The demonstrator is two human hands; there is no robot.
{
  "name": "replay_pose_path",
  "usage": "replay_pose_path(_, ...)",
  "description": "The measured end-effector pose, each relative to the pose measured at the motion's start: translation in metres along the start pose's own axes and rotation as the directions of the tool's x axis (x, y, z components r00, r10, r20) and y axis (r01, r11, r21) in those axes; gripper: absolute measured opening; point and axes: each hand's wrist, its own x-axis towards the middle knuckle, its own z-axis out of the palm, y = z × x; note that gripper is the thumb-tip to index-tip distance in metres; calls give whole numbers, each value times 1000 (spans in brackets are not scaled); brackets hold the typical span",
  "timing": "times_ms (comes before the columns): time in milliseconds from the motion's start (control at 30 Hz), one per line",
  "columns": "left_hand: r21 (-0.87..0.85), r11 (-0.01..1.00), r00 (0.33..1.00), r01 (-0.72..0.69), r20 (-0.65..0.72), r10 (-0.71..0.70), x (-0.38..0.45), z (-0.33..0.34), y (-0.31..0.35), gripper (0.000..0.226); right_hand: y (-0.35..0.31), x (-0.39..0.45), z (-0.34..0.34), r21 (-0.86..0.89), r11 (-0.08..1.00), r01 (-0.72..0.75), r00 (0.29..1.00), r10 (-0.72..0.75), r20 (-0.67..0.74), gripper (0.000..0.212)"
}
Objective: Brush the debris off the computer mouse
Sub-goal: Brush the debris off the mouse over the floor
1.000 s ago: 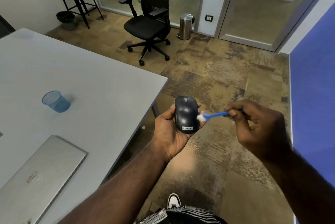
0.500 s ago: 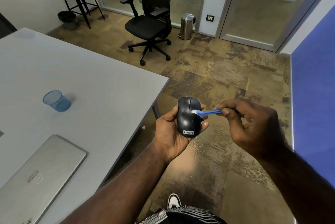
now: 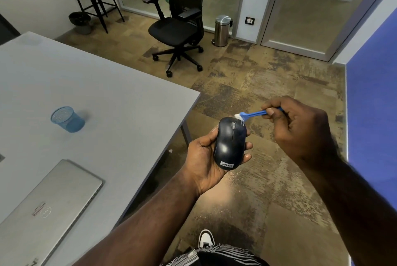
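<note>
Beside the table (image 3: 150, 102), left hand (image 3: 202, 158) cradling mouse (image 3: 230, 143), right hand (image 3: 300, 128) fingers pinching brush (image 3: 253, 114) at its front.

Both forearms are bare, with no sleeves, watch or rings visible. A black-and-white zebra-striped garment (image 3: 217, 255) covers the lap, and 1 white-and-black sneaker (image 3: 206, 238) shows below.

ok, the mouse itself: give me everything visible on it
The computer mouse is dark navy-black with a smooth, slightly glossy plastic-looking shell that catches a highlight. A scroll wheel sits near its far end, a seam runs down the middle, and a white Lenovo label marks the near end. It is held top-up in the air beyond the table's edge, cradled in the left hand, thumb on one side, fingers on the other. The white bristles of the blue brush, held by the right hand, meet its far right corner.
</note>
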Motion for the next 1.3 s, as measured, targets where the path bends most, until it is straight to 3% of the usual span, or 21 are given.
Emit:
replay_pose_path(167,-29,1000,1000,-7,21,8,2,-2,1,56,-2,-2,-2,12,997,73,997,-74,22,16)
replay_pose_path(600,-106,994,999,-5,39,9,5,-9,5,55,2,-4,-13,-31,998,48,999,-49,-12,17)
replay_pose_path(733,-142,990,998,-9,54,17,5,-8,6,52,-2,-9,-13,11,994,110,993,-111,47,13)
replay_pose_path(900,-156,987,999,-33,12,36,6,-15,6,53,-9,-17,-15,157,971,181,965,-206,160,15)
replay_pose_path(1100,-103,993,998,-50,-37,47,6,-5,7,51,-9,-13,-11,72,991,115,993,-118,30,15)
replay_pose_path(1233,-63,995,993,-72,-103,65,8,-5,5,48,-16,-15,-7,96,978,188,965,-202,168,15)
replay_pose_path(1300,-37,996,991,-79,-107,75,8,-5,4,48,-15,-15,-4,76,983,165,973,-175,149,16)
